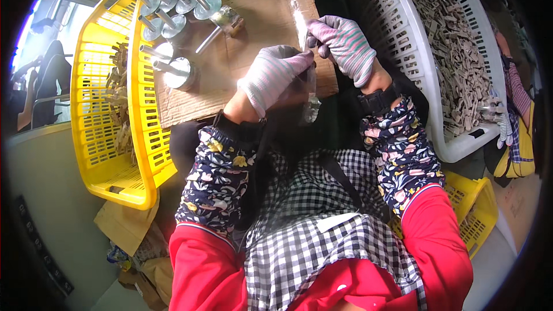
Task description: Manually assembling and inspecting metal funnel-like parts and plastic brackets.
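Both my hands wear pale gloves with pink and green stripes and meet over the right edge of a brown cardboard sheet (242, 46). My left hand (276, 75) is closed, thumb and fingers pressed together toward the right. Just beyond it, my right hand (344, 46) is bent into a pinch, its dark fingertips almost touching the left ones. Whatever lies between the fingertips is too small or hidden to name. A crumpled strip of clear plastic (311, 109) hangs below the left hand. Round metal discs with upright rods (175, 26) stand in a group on the cardboard's left.
A yellow slotted crate (151, 132) borders the cardboard on the left. At right, a white crate (429, 75) holds many small beige-grey pieces (461, 52). Another person's gloved hand (503, 121) reaches its far side. A brownish cylinder (228, 20) lies beside the discs.
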{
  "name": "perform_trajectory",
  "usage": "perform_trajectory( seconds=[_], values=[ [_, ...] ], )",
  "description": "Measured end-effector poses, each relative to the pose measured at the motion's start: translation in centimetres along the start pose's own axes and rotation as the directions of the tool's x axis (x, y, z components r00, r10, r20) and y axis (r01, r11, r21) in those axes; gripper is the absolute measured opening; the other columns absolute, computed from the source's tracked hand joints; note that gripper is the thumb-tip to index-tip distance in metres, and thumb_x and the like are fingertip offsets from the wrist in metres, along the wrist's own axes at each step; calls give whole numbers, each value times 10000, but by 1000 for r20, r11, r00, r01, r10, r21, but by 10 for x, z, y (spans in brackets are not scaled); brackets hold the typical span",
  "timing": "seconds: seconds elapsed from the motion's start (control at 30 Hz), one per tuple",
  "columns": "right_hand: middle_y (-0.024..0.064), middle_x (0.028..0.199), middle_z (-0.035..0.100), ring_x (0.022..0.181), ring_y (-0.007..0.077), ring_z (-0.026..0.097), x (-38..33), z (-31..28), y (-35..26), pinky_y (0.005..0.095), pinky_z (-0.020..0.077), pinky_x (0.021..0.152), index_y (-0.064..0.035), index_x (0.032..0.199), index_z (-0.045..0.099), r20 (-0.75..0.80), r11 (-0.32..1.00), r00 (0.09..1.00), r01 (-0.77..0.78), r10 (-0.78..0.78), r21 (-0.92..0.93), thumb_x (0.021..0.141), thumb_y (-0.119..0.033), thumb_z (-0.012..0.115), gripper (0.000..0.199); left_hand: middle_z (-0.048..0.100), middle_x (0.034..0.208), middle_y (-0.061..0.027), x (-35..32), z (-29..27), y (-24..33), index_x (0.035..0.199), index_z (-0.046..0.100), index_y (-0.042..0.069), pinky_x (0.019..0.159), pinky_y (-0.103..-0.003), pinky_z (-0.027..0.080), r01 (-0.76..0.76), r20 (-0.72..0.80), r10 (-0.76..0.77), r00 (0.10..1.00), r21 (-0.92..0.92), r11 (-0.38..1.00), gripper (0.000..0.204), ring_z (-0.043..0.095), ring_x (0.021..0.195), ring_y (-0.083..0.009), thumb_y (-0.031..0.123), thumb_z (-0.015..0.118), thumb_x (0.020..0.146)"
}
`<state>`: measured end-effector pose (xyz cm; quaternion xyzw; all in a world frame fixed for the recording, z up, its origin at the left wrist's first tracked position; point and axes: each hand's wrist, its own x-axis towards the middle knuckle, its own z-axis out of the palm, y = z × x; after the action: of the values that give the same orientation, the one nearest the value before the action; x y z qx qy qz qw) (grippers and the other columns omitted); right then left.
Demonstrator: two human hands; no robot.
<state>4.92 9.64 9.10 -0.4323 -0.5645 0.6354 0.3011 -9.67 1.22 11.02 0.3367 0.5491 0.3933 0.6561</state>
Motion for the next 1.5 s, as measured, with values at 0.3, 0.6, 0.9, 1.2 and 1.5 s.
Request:
perform_trajectory(
  seconds=[0.3, 0.6, 0.9, 1.2, 1.5],
  values=[
    [-16, 620, 570, 485, 34, 470, -38, 1, -3, 182, 344, 419, -64, 751, 617, -84, 979, 993, -93, 78, -182, 848, -484, 587, 432, 600, 623, -55, -3, -3, -2, 794, 610, -22, 482, -258, 440, -50, -250, 138, 958, 330, 943, 278, 544, 507, -101, 249, 610, 857],
    [57, 796, 664, 734, 110, 578, -28, 7, -1, 259, 460, 716, 29, 891, 660, 174, 958, 985, 28, 22, -285, 856, -250, 622, 284, 599, 632, -21, 7, -16, -2, 794, 613, 34, 412, -193, 371, -160, -101, 167, 981, 71, 985, 228, 507, 474, -64, 254, 644, 845],
    [-10, 711, 632, 562, 26, 514, -46, 2, 0, 183, 407, 506, -27, 871, 664, 142, 984, 989, 73, -49, -164, 873, -140, 558, 155, 591, 639, -28, -6, -8, -6, 820, 618, 24, 438, -223, 382, -140, -140, 127, 982, -91, 986, 203, 507, 492, -93, 220, 593, 867],
    [44, 834, 652, 717, 82, 582, -67, 6, -2, 213, 472, 640, -11, 947, 629, 76, 996, 994, -81, 78, 38, 864, -139, 604, 155, 600, 757, -66, -22, -24, -6, 923, 602, 3, 460, -220, 414, 64, 110, -18, 994, -428, 901, 516, 561, 584, -147, 510, 540, 853],
    [12, 769, 645, 620, 53, 558, -65, 2, 3, 190, 451, 560, -24, 926, 637, 123, 991, 984, -132, 130, 3, 856, -175, 622, 167, 568, 643, -25, -19, -1, -16, 809, 614, 25, 406, -202, 333, -25, -3, 24, 1000, -34, 999, 357, 459, 463, -72, 375, 580, 867]
  ],
)
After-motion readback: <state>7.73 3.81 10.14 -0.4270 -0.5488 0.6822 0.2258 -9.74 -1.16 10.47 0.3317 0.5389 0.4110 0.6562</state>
